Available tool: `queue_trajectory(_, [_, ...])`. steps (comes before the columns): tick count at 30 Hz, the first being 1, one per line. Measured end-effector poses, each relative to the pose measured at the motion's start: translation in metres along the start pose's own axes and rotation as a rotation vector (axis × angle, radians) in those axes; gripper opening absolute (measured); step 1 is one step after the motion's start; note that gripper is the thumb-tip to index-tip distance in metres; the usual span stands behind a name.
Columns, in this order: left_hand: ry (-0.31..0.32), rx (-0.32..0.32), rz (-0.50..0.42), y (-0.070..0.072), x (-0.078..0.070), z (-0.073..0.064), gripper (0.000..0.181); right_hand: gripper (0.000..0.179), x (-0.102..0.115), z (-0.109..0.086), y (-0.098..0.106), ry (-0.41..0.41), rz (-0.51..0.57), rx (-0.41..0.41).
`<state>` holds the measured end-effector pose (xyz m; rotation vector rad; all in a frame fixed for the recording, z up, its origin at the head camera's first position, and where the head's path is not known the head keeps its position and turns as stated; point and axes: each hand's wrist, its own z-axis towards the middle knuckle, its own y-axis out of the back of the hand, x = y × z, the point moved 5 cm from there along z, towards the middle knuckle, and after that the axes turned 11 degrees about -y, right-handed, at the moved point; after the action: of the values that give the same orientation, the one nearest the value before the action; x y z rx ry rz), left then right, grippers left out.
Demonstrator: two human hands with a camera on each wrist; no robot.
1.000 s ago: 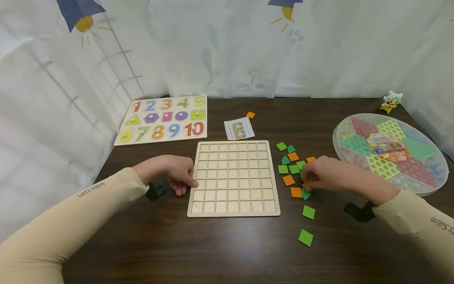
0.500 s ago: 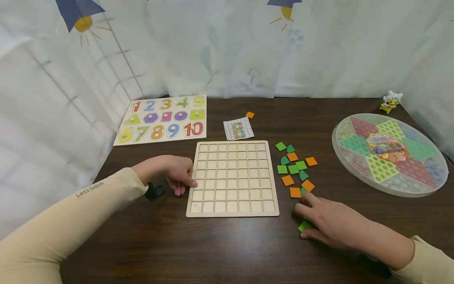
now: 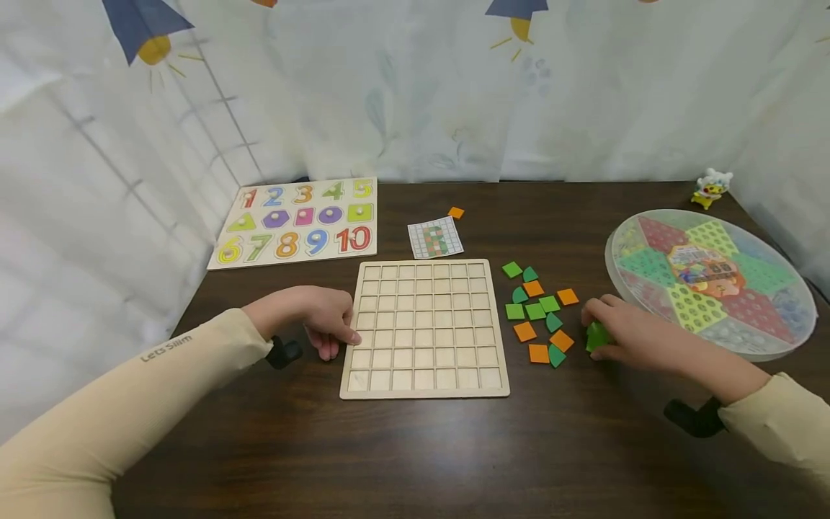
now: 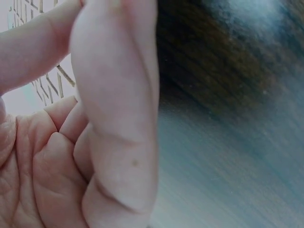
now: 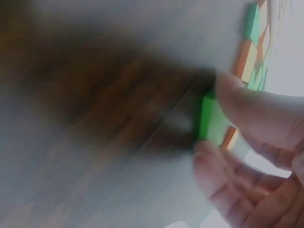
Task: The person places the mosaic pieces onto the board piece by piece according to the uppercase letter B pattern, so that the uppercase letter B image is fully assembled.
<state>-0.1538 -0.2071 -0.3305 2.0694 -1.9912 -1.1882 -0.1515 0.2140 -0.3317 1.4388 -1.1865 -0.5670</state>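
Observation:
In the head view, my left hand (image 3: 327, 321) rests at the left edge of a light wooden grid board (image 3: 424, 328), pinching its frame between thumb and bent fingers. The board's square cells hold no tiles. My right hand (image 3: 632, 335) is right of the loose tiles, with green square tile (image 3: 596, 336) between thumb and fingertips. The right wrist view shows that green tile edge-on, thumb and a finger at its two ends. Beside it lie orange square tiles (image 3: 539, 353), other green square tiles (image 3: 534, 311) and dark green rounded-edge tiles (image 3: 556, 355).
A small pattern card (image 3: 435, 238) lies behind the board, an orange tile (image 3: 456, 213) beside it. Back left is a number puzzle board (image 3: 295, 222). A round Chinese checkers case (image 3: 710, 281) is close to the right arm; a toy figure (image 3: 712, 189) stands behind.
My right hand has come toward me over the two nearest green tiles, then gone back and right with green in its fingers. Both nearest tiles have left their spots. The left hand stays put.

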Motion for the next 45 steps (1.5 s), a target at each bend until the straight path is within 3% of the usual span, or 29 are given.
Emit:
queue_trajectory(5, [-0.004,-0.003,0.002,-0.001,0.001,0.000,0.040,0.038,0.013,0.013,0.009,0.115,0.015,-0.062])
queue_trajectory(11, [0.002,-0.003,0.011,0.002,0.002,-0.001,0.041,0.029,0.030,0.029,0.038,0.136,-0.044,-0.171])
queue_trajectory(15, [0.014,-0.016,0.018,0.003,0.002,-0.001,0.042,0.041,0.045,0.059,0.042,0.115,-0.088,-0.100])
queue_trajectory(24, [0.027,-0.040,-0.002,0.001,-0.001,0.002,0.045,0.070,0.060,0.166,0.040,-0.017,-0.124,0.163])
queue_trajectory(28, [0.025,-0.041,-0.004,0.000,-0.002,0.002,0.045,0.070,0.068,0.200,0.041,-0.079,-0.168,0.206])
queue_trajectory(32, [0.030,-0.044,-0.003,-0.001,-0.002,0.001,0.044,0.070,0.073,0.223,0.044,-0.141,-0.269,0.188])
queue_trajectory(37, [0.037,-0.041,0.003,-0.001,-0.001,0.002,0.044,0.073,0.073,0.233,0.046,-0.220,-0.315,0.212])
queue_trajectory(41, [0.038,-0.039,0.006,0.000,-0.002,0.002,0.043,0.071,0.061,0.224,0.051,-0.274,-0.323,0.252])
queue_trajectory(45, [0.036,-0.032,0.008,0.001,-0.003,0.002,0.042,0.064,0.035,0.204,0.059,-0.282,-0.324,0.296])
